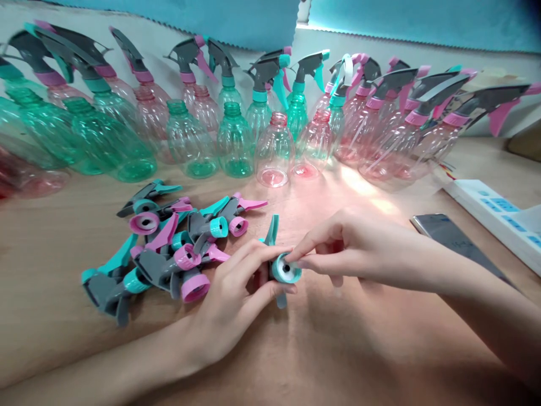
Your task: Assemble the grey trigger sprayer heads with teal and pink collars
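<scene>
My left hand (243, 287) grips a grey and teal trigger spray head (287, 269) around its screw collar. The collar's open end faces me and shows a white inner ring with a dark hole in the middle. From the right, my right hand (342, 248) brings its thumb and index finger together at the collar's rim. Whatever those fingertips may pinch is too small to make out. Just left of my left hand lies a pile of loose spray heads (158, 265), with pink or teal collars and triggers.
Uncapped green bottles (234, 141) and pink bottles (274, 149) stand across the back. Behind and beside them are bottles fitted with spray heads (393, 124). On the right lie a phone (460, 242) and a white power strip (499, 211) on the wooden table (63, 225).
</scene>
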Demonstrator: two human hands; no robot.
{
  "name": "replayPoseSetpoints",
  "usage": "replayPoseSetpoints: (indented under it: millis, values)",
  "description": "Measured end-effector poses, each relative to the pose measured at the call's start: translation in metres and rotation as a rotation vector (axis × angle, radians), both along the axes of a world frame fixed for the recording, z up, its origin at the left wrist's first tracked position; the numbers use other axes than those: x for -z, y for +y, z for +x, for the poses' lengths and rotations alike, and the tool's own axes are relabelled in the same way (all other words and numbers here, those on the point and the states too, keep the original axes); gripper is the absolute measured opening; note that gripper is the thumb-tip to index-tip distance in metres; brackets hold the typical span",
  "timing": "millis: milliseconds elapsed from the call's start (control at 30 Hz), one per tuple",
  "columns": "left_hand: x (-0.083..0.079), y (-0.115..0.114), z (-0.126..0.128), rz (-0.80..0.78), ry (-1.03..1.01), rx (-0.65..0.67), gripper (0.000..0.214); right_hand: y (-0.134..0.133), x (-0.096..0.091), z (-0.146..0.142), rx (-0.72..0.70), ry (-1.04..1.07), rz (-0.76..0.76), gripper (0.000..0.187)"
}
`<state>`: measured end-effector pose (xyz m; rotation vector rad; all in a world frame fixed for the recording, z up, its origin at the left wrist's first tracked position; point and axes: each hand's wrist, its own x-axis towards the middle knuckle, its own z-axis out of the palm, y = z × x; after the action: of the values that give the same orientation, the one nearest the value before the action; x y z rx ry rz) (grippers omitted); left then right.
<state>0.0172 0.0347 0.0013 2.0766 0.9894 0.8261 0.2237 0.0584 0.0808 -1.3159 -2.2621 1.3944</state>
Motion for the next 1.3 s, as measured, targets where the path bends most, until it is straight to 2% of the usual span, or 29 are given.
replayPoseSetpoints:
  millis: [233, 467, 667, 1100, 1300]
  values:
    - [0.0003, -0.0002, 0.0006, 0.028, 0.006, -0.010, 0.036, 0.0030, 0.0021, -0.0011, 0.018, -0.040, 0.018, 0.023]
    - [-0.0009, 0.0001, 0.0005, 0.011, 0.004, 0.026, 0.037, 0.0082, 0.0022, 0.0010, 0.012, -0.076, -0.115, 0.019]
    - [-0.0015, 0.0004, 0.0012, 0.007, 0.006, 0.020, 0.034, 0.0096, 0.0046, -0.0003, 0.029, -0.063, -0.141, 0.017]
    - [-0.0037, -0.0006, 0.0018, -0.008, 0.013, 0.061, 0.028, 0.0069, 0.0054, -0.0006, 0.058, 0.000, -0.158, 0.012]
    - [-0.0032, 0.0008, 0.0014, -0.034, 0.010, 0.035, 0.033, 0.0089, 0.0059, -0.0014, 0.052, -0.057, -0.085, 0.017]
